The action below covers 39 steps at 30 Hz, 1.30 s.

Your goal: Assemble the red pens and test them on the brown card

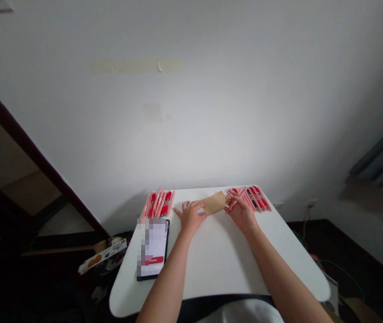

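A small flat piece of brown paper [214,202] lies at a slant between my hands, near the far side of the white table [223,260]. My left hand [191,216] pinches its left end between thumb and forefinger, with the other fingers spread to the left. My right hand [242,214], palm turned partly up, has a pink pen [241,194] across its fingers. Its fingertips are close to the paper's right end; whether they touch it I cannot tell.
Several pink and red pens [158,204] lie in a group at the far left, and more pens [257,198], some dark, at the far right. A phone [154,251] with its screen lit and partly blurred rests on the left. Behind the table rises a pale wall [211,112].
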Available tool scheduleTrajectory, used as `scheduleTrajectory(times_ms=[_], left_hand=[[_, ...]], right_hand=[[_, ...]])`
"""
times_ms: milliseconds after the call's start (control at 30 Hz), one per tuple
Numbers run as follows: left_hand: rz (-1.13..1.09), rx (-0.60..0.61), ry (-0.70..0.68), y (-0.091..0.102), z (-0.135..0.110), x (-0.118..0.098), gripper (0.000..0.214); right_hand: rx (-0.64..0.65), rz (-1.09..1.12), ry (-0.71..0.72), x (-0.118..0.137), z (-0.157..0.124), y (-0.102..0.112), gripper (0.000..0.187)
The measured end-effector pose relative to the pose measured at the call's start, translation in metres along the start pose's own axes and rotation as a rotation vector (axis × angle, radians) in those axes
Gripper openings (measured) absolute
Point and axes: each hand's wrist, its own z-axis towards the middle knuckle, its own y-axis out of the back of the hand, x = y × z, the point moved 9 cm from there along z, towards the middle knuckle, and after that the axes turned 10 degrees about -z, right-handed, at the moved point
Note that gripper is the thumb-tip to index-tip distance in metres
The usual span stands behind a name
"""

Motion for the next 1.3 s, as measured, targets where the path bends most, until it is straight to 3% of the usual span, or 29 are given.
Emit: scheduleTrajectory(times_ms=[167,367,767,1033,1300], left_hand=[[0.007,0.003,-0.011,-0.001,0.0,0.0,0.031],[0.02,0.007,-0.002,-0.002,0.001,0.002,0.032],[0.007,0.0,0.003,0.0,-0.001,-0.002,0.03],[-0.005,-0.022,-0.001,0.001,0.0,0.0,0.027],[0.103,-0.145,0.032,0.02,0.005,0.013,0.023]], right_hand=[[0.057,0.303,-0.107,0.01,-0.01,-0.009,0.059],[0.169,0.53,-0.165,0.011,-0.016,-0.022,0.055],[0.129,0.377,-0.166,0.001,-0.01,-0.022,0.058],[0.127,0.3,-0.176,-0.011,-0.006,-0.017,0.031],[0.053,0.297,-0.169,-0.014,-0.006,-0.01,0.032]])
